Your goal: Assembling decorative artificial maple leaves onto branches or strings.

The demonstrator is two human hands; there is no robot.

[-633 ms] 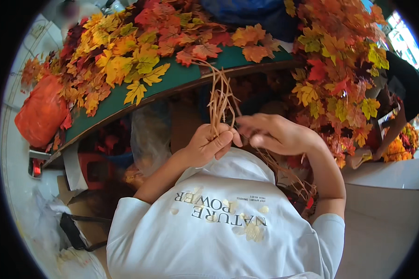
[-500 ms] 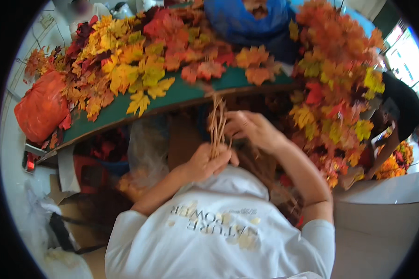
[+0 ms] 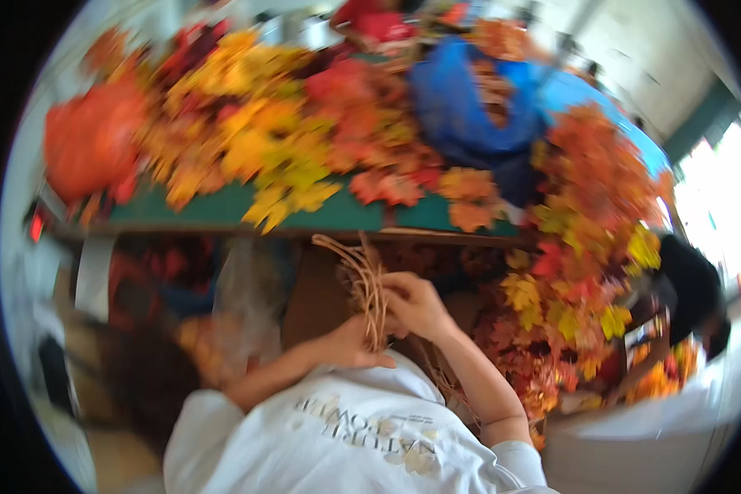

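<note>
In front of my shirt, a curved bundle of thin brown vine-like strands [image 3: 373, 290] stands up, its upper ends bending left. My left hand [image 3: 347, 342] is closed round its lower part. From the right, my right hand [image 3: 418, 306] reaches in with bent fingers pressed together against the side of the strands. The exact grip of its fingertips is partly hidden by the bundle. More brown strands [image 3: 443, 380] hang below my right forearm.
Beyond my hands, the green table [image 3: 214, 206] carries heaped yellow leaves [image 3: 259, 136], orange and red ones, a blue bag [image 3: 445, 103] and a red bag [image 3: 90, 140]. Leaf garlands [image 3: 564, 305] hang at the right. A person in black [image 3: 690, 284] bends there. Dark hair [image 3: 148, 383] shows at lower left.
The view has tilted up, so the table sits lower in the picture. My right hand has come against the bundle, whose upper ends now lean left.
</note>
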